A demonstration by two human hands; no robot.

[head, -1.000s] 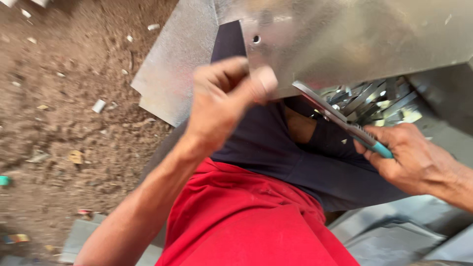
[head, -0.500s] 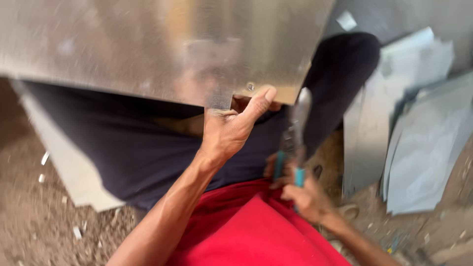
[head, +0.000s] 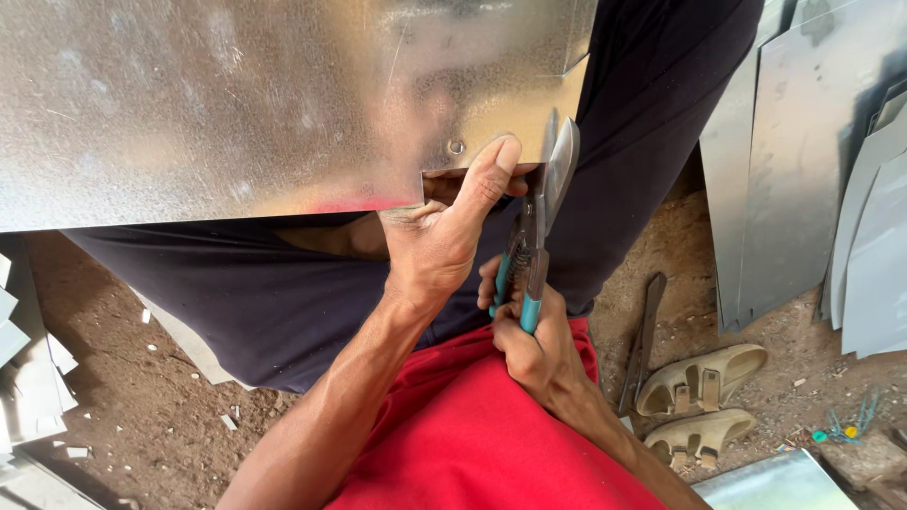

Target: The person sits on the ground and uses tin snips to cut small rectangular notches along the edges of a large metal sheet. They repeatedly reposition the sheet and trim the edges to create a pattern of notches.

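Under the metal sheet (head: 236, 104), left hand (head: 439, 241) still pinches its edge; right hand (head: 534, 349), now nearer, squeezes the snips (head: 534, 236).

Bare dirt floor (head: 151, 397), brown, littered with small metal offcuts (head: 227, 422). Right side: flat metal sheets (head: 803, 179) lying overlapped on ground. Near them pair of tan sandals (head: 704, 401) (side by side, straps up) and long dark metal strip (head: 644, 331) just beside. Left edge: stack of cut sheet pieces (head: 28, 378).

Bright, soft daylight; hazy glare on the metal sheet (head: 236, 104); sharp focus, faint shadows.
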